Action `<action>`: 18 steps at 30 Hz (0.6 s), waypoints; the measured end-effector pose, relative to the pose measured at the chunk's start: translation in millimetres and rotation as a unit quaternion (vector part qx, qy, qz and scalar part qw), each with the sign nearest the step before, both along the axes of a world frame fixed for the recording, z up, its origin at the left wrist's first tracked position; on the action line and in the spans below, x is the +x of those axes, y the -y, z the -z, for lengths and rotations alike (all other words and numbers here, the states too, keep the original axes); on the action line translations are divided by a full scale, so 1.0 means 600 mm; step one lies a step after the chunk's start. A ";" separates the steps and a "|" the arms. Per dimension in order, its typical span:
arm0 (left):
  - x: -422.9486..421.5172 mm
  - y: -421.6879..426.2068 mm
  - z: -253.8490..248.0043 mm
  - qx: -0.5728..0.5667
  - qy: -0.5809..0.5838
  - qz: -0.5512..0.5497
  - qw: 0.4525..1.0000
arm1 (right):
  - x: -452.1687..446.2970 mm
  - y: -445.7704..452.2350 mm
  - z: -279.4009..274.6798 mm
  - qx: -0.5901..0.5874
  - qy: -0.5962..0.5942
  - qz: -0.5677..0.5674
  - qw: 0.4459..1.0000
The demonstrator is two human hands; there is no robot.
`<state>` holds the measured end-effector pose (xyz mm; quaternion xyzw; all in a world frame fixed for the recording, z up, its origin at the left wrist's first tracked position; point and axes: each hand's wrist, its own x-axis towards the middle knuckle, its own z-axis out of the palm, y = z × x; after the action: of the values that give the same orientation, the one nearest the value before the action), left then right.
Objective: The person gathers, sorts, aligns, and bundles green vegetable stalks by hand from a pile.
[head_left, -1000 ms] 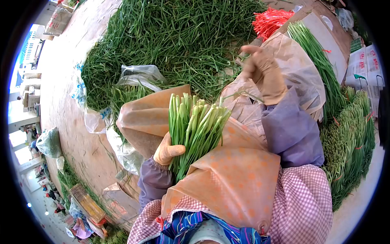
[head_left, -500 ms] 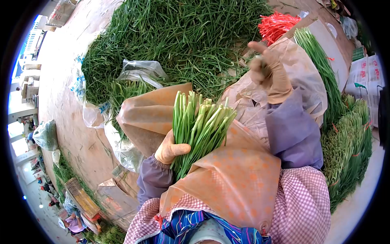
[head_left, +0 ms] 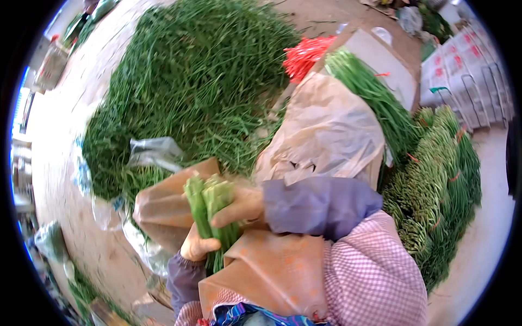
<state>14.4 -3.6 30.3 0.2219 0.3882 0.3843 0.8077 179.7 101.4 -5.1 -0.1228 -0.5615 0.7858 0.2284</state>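
A bunch of chives (head_left: 199, 202) stands upright in front of my body, its pale cut ends at the top. My left hand (head_left: 199, 247), gloved, is closed around the lower part, with the thumb across the stalks. Higher up, my right hand (head_left: 243, 206) wraps the bunch near the cut ends from the right side; it is blurred by motion. An orange-patterned apron (head_left: 277, 266) covers my lap below the bunch. The lower ends of the stalks are hidden behind my left hand and the apron.
A big heap of loose green stalks (head_left: 190, 70) lies ahead. Beside it are red ties (head_left: 304, 57) and a beige sheet (head_left: 331, 130). Tied bunches (head_left: 429, 185) are stacked at the right, with white crates (head_left: 465, 73) behind. A clear plastic bag (head_left: 155, 152) lies on the heap's near edge.
My right hand has come down from the upper right, where it was raised away from the bunch, and now grips the bunch's upper part. The bunch looks more tightly gathered. The view has shifted.
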 end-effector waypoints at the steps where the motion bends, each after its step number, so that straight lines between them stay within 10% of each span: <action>1: -0.004 -0.001 -0.002 -0.020 0.008 0.003 1.000 | -0.014 -0.001 -0.008 -0.039 -0.013 0.000 0.999; 8: -0.021 -0.033 0.006 -0.038 0.003 0.060 0.998 | -0.042 -0.014 -0.097 -0.285 -0.100 0.030 0.953; 15: 0.022 -0.119 -0.054 0.187 -0.200 0.230 0.934 | 0.053 -0.168 -0.187 -0.187 -0.223 0.238 0.927; 18: 0.046 -0.117 -0.047 0.084 -0.181 0.206 0.958 | 0.194 -0.265 -0.267 0.040 -0.141 0.285 0.947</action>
<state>41.7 66.8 58.5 0.4299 0.4402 0.1947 0.7639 295.8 260.3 154.9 -0.1564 -0.4964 0.6739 0.5244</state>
